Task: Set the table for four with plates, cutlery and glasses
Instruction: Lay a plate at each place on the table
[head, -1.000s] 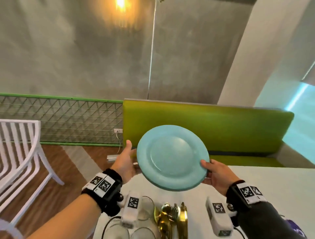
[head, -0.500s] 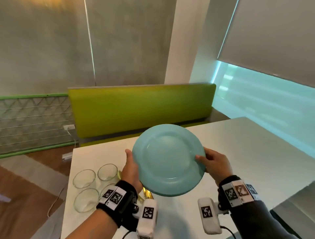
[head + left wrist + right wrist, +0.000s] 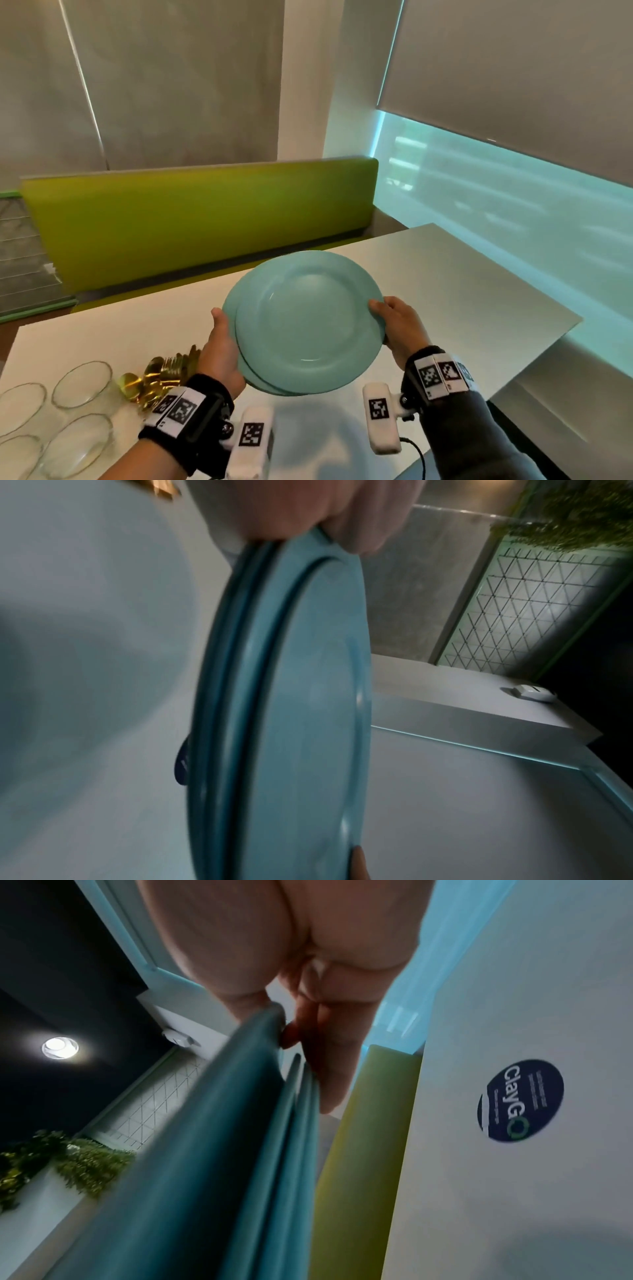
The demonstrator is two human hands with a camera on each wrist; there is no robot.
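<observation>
I hold a stack of teal plates (image 3: 305, 322) above the white table (image 3: 462, 291), tilted slightly toward me. My left hand (image 3: 219, 346) grips the stack's left rim, thumb on top. My right hand (image 3: 397, 322) grips the right rim the same way. The left wrist view shows the plates (image 3: 291, 696) edge-on, at least two stacked, with my left hand (image 3: 329, 520) on the rim. In the right wrist view the plates (image 3: 240, 1150) show several rims, with my right hand's fingers (image 3: 329, 1069) beneath them. Gold cutlery (image 3: 161, 377) lies piled on the table at the left. Clear glasses (image 3: 82, 383) stand at the table's left corner.
A green bench back (image 3: 205, 219) runs along the table's far side. A window with a lowered blind (image 3: 513, 85) is on the right. A round dark sticker (image 3: 520, 1100) sits on the tabletop under the plates.
The view has swung right and down, from the white chair and bench to the table. The plates have come lower over the tabletop, still held by both hands.
</observation>
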